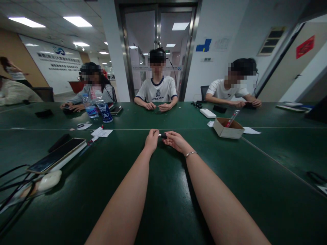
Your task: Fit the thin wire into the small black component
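Both my arms reach forward over the dark green table (163,190). My left hand (152,139) and my right hand (175,141) meet at the middle, each pinching an end of a small black part (163,135). A thin light pin sticks out of the part toward my left fingers. A thin bracelet (191,153) circles my right wrist. What the part is I cannot make out.
A small cardboard box (228,128) with a red pen stands right of my hands. At left lie a tablet (57,155), a white mouse (49,179), cables, paper slips, a bottle (90,106) and a can (105,111). Three people sit across the table, hands busy.
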{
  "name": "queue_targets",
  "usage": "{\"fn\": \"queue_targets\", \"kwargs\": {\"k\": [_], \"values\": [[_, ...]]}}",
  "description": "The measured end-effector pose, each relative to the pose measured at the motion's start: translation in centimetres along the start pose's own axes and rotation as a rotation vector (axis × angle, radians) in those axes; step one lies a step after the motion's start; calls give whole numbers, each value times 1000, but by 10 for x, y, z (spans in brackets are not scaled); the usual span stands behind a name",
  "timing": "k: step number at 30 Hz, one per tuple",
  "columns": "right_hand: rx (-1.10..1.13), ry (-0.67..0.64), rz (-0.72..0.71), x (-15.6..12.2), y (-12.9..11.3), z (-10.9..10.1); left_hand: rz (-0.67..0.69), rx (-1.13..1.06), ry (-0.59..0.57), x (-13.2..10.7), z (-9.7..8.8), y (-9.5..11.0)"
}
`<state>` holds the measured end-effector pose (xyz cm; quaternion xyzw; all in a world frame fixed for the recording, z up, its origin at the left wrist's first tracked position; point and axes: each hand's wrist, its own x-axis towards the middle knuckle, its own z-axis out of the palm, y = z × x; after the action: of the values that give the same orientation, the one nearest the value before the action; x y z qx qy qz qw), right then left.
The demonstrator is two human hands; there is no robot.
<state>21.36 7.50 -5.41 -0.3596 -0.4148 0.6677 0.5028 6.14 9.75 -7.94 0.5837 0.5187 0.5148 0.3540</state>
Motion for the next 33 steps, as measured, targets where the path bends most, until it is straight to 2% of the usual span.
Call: {"fn": "queue_targets", "kwargs": {"k": [15,20,26,33], "values": [[9,-5,10,0,-1,-1,14,-8,-76,-6,-4,9],[15,-14,3,-1,-1,0,29,-9,-36,-7,-4,9],[8,-9,1,-1,-1,0,29,-35,-42,-4,-2,9],[2,-22,7,-2,-3,1,-28,-120,-41,-4,-4,15]]}}
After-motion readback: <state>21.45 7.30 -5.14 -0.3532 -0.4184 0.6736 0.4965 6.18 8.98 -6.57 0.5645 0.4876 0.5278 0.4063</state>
